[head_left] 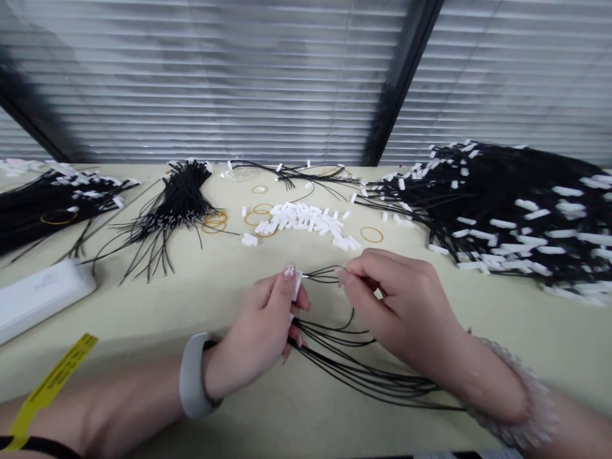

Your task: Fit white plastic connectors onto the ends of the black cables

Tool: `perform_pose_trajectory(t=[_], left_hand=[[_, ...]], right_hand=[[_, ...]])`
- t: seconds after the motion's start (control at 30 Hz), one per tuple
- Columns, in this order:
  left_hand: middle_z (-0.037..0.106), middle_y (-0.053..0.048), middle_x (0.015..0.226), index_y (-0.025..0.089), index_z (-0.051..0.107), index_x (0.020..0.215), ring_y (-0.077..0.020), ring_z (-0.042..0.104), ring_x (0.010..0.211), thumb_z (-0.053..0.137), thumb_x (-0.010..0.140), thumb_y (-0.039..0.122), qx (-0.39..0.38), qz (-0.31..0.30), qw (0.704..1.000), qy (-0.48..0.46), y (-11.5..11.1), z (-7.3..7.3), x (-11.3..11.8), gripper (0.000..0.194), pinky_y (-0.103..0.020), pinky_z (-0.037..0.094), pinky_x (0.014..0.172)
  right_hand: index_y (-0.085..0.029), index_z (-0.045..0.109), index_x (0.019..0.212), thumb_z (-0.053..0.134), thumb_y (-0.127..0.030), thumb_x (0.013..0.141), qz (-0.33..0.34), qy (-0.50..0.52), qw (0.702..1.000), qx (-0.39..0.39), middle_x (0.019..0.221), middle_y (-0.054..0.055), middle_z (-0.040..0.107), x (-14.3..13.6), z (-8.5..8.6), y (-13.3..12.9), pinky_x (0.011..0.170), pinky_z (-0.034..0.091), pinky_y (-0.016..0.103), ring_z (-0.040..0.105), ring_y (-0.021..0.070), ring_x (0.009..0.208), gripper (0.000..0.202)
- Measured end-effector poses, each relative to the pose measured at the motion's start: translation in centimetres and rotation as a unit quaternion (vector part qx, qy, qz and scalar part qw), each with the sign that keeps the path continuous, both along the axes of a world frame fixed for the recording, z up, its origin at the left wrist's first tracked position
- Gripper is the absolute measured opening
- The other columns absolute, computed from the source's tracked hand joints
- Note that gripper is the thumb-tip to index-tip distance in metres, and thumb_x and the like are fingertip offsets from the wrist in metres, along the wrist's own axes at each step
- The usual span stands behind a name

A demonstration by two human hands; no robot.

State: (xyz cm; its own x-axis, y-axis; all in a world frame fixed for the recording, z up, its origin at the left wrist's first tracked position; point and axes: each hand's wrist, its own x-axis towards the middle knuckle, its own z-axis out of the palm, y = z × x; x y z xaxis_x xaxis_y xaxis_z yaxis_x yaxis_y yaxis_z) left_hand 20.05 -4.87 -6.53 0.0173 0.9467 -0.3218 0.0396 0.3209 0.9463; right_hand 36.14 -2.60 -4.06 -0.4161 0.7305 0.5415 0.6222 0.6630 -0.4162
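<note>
Working at a pale table (229, 268), I faced slatted blinds (287, 76) cut by dark slanting bars (406, 76). Landmark: the heap of loose white pieces (306, 218) on the tabletop. Tan rubber bands (371, 234) lay around it. Left of the heap: a gathered bunch of black leads (184, 185), flared at its near end; farther left, a dark bundle (29, 217) with white tips, and a white case (45, 296) on my side of that. Beyond the heap, a thin strand of leads (306, 173). Right of the heap, a large mass of black wires (502, 185), dotted with white ends.

Both hands were on my side of the heap, apart from it. Left hand (262, 325): thumb and finger pinched a small white connector (297, 287) at their tips, nearer me than the heap. A sheaf of wires (344, 366) emerged at the lower fingers and trailed rightward. Right hand (396, 303): thumb and forefinger pressed together on thin black wires (322, 274), which ran between connector and fingertips. How deep they sat, I could not tell.
</note>
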Motion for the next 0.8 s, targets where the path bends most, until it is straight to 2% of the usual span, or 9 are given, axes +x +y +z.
perform_pose_trajectory(t=[0.23,0.43,0.57,0.67,0.8], left_hand=[[0.044,0.005,0.060,0.017,0.046,0.066,-0.0056,0.048,0.034,0.040,0.082,0.049,0.003,-0.002,1.000,-0.004,-0.04,0.04,-0.07,0.036,-0.012,0.028,0.026],[0.039,0.006,0.054,0.018,0.046,0.066,-0.0073,0.049,0.034,0.037,0.082,0.049,0.007,-0.008,1.000,0.010,-0.06,0.02,-0.03,0.036,-0.012,0.028,0.026],[0.039,0.006,0.055,0.017,0.045,0.065,-0.0072,0.049,0.034,0.037,0.083,0.047,0.016,-0.017,0.999,0.028,-0.18,0.11,-0.01,0.036,-0.013,0.029,0.027],[0.040,0.005,0.056,0.017,0.045,0.064,-0.0074,0.050,0.034,0.035,0.084,0.047,0.034,-0.032,0.998,0.040,-0.31,0.10,-0.04,0.037,-0.013,0.027,0.027],[0.040,0.005,0.054,0.018,0.044,0.062,-0.0074,0.049,0.034,0.034,0.084,0.049,0.047,-0.052,0.996,0.049,-0.50,-0.13,-0.15,0.040,-0.013,0.027,0.027]], right_hand=[[-0.016,0.050,0.063,0.050,-0.014,0.081,0.013,0.016,1.000,-0.023,0.057,-0.002,0.048,0.09,0.09,-0.12,0.051,0.032,0.021,0.042,0.0062,0.053,0.017],[-0.016,0.060,0.074,0.048,-0.015,0.081,0.034,-0.064,0.996,-0.042,0.065,-0.001,0.056,-0.02,-0.31,0.15,0.057,0.035,0.023,0.049,0.0090,0.062,0.014],[-0.018,0.062,0.082,0.046,-0.018,0.085,0.046,-0.088,0.994,-0.048,0.070,-0.001,0.057,-0.19,-0.54,0.17,0.061,0.036,0.024,0.050,0.0100,0.066,0.017],[-0.016,0.061,0.078,0.044,-0.019,0.086,0.042,-0.110,0.992,-0.052,0.069,0.001,0.055,-0.35,-0.64,0.17,0.061,0.035,0.025,0.049,0.0110,0.066,0.019],[-0.014,0.056,0.072,0.040,-0.018,0.087,0.028,-0.085,0.996,-0.031,0.069,0.002,0.052,-0.55,-0.62,0.16,0.060,0.034,0.025,0.046,0.0119,0.066,0.022]])
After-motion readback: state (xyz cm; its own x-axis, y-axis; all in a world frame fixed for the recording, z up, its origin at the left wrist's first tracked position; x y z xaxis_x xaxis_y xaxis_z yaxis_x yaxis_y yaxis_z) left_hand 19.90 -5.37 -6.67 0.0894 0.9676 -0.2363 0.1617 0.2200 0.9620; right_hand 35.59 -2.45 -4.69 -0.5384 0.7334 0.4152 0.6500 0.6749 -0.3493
